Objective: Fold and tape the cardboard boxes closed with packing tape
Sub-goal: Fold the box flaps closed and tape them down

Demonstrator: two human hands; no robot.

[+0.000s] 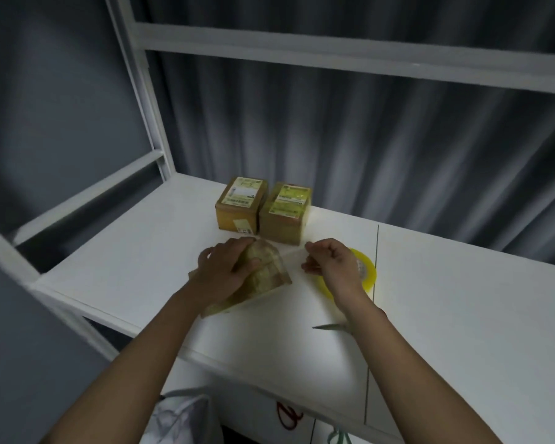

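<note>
On the white bench (462, 315), the left hand (225, 267) grips a taped cardboard box (266, 277) at centre, while the right hand (330, 261) pinches a clear tape strip (293, 254) stretched from it. The tape roll (367, 270) lies just right; two sealed boxes (263, 209) stand farther back.

your white table (135, 251) carries two taped boxes (241, 209) side by side at the back, a third box (263, 280) nearer you, a tape roll (366, 270), and scissors (329, 327).
</note>
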